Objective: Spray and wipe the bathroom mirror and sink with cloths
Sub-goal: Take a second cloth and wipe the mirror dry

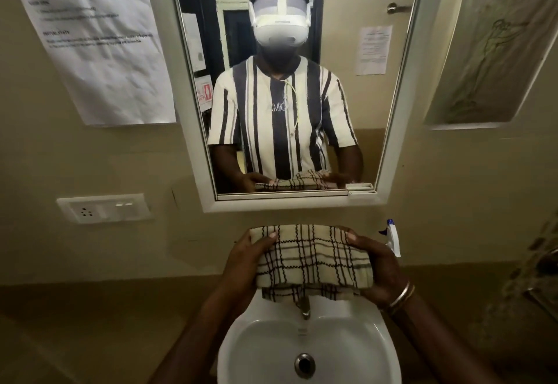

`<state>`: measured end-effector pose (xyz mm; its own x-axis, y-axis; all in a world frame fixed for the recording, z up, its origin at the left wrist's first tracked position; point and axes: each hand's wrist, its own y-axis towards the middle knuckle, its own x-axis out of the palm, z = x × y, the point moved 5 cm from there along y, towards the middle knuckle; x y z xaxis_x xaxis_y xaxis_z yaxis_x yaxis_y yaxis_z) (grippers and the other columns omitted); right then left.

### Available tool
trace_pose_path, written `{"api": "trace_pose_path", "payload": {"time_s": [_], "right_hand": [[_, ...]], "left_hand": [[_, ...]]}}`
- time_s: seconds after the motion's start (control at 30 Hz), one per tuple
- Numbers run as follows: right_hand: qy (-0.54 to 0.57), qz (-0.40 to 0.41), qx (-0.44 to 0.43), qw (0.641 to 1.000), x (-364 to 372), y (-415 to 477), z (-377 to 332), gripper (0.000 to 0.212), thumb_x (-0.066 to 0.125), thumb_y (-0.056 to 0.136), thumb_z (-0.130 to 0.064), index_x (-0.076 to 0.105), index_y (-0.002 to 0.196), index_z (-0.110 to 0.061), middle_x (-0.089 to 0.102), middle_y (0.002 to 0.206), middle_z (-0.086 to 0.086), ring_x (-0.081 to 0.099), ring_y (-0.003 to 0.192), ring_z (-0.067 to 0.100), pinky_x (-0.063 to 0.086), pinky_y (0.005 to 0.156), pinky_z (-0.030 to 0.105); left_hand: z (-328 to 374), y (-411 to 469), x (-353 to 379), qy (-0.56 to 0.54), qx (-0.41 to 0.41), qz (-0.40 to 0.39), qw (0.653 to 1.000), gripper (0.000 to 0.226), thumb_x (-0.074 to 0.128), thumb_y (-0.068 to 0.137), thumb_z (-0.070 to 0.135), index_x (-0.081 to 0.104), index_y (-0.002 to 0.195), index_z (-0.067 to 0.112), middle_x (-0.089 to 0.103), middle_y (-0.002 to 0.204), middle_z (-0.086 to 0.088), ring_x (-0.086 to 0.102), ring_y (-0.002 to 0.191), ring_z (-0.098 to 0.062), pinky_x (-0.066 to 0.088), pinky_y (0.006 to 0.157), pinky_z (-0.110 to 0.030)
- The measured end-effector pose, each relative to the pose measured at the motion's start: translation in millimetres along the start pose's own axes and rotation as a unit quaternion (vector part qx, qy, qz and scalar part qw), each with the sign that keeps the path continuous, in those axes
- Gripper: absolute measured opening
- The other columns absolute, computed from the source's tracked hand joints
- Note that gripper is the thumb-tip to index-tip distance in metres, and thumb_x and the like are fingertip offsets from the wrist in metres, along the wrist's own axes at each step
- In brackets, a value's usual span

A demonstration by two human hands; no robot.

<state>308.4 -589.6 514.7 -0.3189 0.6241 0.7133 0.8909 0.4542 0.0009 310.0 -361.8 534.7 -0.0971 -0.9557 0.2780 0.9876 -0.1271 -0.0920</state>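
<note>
Both hands hold a folded checked cloth (311, 258) above the back of the sink (265, 350), below the mirror (401, 130). The left hand (241, 266) grips the cloth's left end, thumb pressed on top and fingers curled underneath. The right hand (379, 266) grips the right end in the same manner, thumb on top, fingers wrapped under the fold. A bangle (400, 294) sits on the right wrist. The cloth is cream with dark crossing lines; a lower layer hangs loose beneath the fold and partly covers the tap (305, 308), whose spout shows just below it, pointing into the white basin. The drain (304, 364) lies at the basin's centre.

A spray bottle (392, 238) stands to the right of the cloth, close behind the right hand, only its white head and blue tip visible. The mirror, white-framed, hangs on the wall directly above and reflects the person holding the cloth. A printed sheet (99, 42) is fixed to the wall left of the mirror; a switch plate (104, 207) is mounted below it. A drawing (489, 48) hangs to the right.
</note>
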Motion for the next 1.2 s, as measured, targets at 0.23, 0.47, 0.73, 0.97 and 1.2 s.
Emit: {"api": "trace_pose_path", "payload": {"time_s": [0.23,0.47,0.73,0.97,1.2], "right_hand": [[-0.112,0.142,-0.029,0.983,-25.6,2.6,19.8,0.076,0.085,0.072,-0.009,0.049,0.138,0.005,0.05,0.145,0.035,0.056,0.126,0.049,0.04,0.11,0.07],[-0.196,0.38,-0.177,0.886,-22.0,-19.9,34.6,0.066,0.086,0.07,-0.047,0.063,0.124,-0.017,0.067,0.128,0.007,0.063,0.12,0.025,0.051,0.106,0.049],[-0.229,0.141,-0.066,0.961,48.8,-9.8,49.3,0.059,0.067,0.09,-0.041,0.055,0.141,-0.014,0.067,0.134,0.015,0.065,0.124,0.035,0.053,0.102,0.061],[-0.107,0.112,-0.012,0.988,50.7,-9.6,52.2,0.045,0.064,0.098,-0.012,0.055,0.14,0.002,0.062,0.134,0.032,0.061,0.124,0.05,0.055,0.097,0.06],[-0.04,0.088,-0.004,0.995,64.8,-13.6,29.5,0.036,0.052,0.097,-0.002,0.066,0.13,0.002,0.064,0.131,0.032,0.068,0.114,0.045,0.061,0.088,0.056]], "left_hand": [[-4.0,-1.1,0.6,-0.069,-0.102,-0.032,0.992,0.039,0.061,0.093,0.021,0.065,0.124,-0.003,0.069,0.119,-0.031,0.069,0.105,-0.044,0.051,0.097,-0.067],[-6.0,-3.1,5.9,-0.112,-0.111,-0.05,0.986,0.043,0.056,0.093,0.024,0.069,0.123,-0.004,0.069,0.121,-0.031,0.071,0.104,-0.042,0.059,0.089,-0.053],[-15.9,-4.4,23.6,-0.087,-0.133,-0.063,0.985,0.05,0.06,0.089,0.026,0.064,0.131,-0.002,0.067,0.125,-0.03,0.068,0.111,-0.045,0.058,0.09,-0.055],[-6.6,-2.0,37.2,-0.011,-0.091,-0.107,0.99,0.04,0.062,0.097,0.023,0.06,0.131,0.0,0.069,0.124,-0.026,0.068,0.116,-0.042,0.055,0.099,-0.055],[45.9,1.7,40.2,0.302,0.122,-0.017,0.945,0.021,0.077,0.088,0.038,0.068,0.101,0.024,0.076,0.098,0.002,0.075,0.087,-0.01,0.062,0.065,-0.028]]}}
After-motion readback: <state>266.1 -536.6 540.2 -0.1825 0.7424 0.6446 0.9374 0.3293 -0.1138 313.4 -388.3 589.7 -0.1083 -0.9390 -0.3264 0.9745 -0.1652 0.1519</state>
